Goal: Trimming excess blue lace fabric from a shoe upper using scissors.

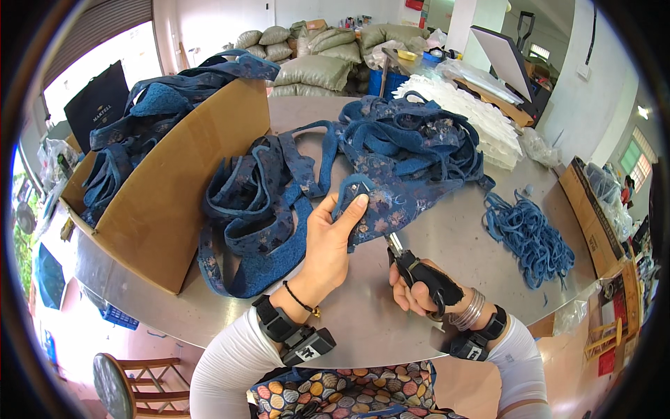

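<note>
Trimming looks partway done: left hand (328, 241) pinches the edge of a blue floral fabric piece (391, 204), thumb and fingers clamped together on a folded strap loop at its upper left, holding it lifted just above the near-middle of the metal surface (363, 314). Right hand (419, 290) wraps black-handled scissors (412, 265), grip closed tight around the handles, blades pointing up under the fabric's lower edge; cannot tell if the blades are apart or together, the cloth hides the tips. Judging progress: a loose pile of thin blue cut strips (527, 237) lies toward the right edge, well apart from the hands, so a fair amount seems already cut. Big tangled heap of same blue patterned pieces (412, 136) sits at the far middle, touching the held piece, likely still to do. Another heap of strappy blue pieces (258, 209) lies left of the hands, beside an open cardboard box (174, 209) at the left edge that holds more blue pieces; whether these are finished or waiting cannot be told. Materials: fabric is soft, limp, brocade-like with pale flower print and fuzzy darker backing; strips are narrow, curly, ribbon-like; surface is smooth dull steel with rounded near edge; box is plain stiff brown card. White stacked pieces (481, 115) lie at the far right corner.
</note>
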